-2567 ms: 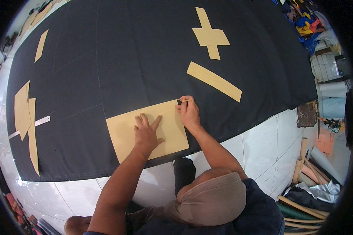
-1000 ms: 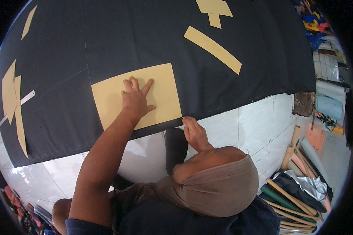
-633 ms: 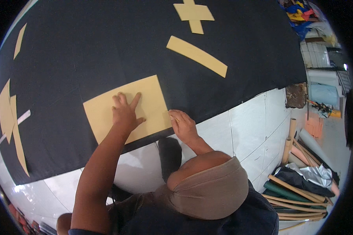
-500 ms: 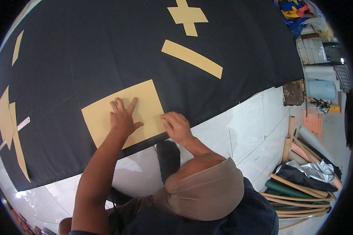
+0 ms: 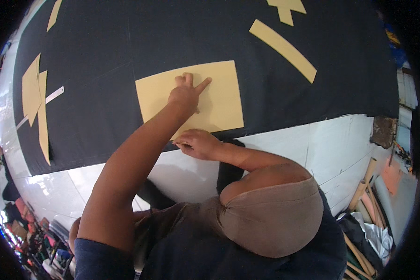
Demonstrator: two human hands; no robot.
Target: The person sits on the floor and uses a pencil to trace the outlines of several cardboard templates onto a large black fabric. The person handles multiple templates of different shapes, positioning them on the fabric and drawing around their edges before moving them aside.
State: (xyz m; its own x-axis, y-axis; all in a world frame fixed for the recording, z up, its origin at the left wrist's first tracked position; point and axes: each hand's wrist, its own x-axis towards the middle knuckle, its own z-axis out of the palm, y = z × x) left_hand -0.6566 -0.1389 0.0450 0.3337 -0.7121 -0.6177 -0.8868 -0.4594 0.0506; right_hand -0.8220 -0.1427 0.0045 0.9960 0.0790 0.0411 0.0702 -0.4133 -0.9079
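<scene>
A large tan card pattern piece (image 5: 219,100) lies on black fabric (image 5: 182,37) near its front edge. My left hand (image 5: 185,95) rests on the card with its fingers spread, pressing down on it. At the card's near edge is my right hand (image 5: 198,143), its fingers closed in a pinch. Something small and pale shows between those fingers, too small to name. The left forearm crosses over the card's lower left corner and hides it.
Card pieces with a metal ruler (image 5: 56,95) lie on the fabric at the left. A curved tan strip (image 5: 284,50) is at the right, with crossed pieces (image 5: 287,8) beyond it. White tile floor (image 5: 289,142) borders the fabric. Rolled materials (image 5: 371,205) stand at the lower right.
My right hand has moved from the card's right edge leftward along its near edge. My left hand stays spread on the card. The view has shifted.
</scene>
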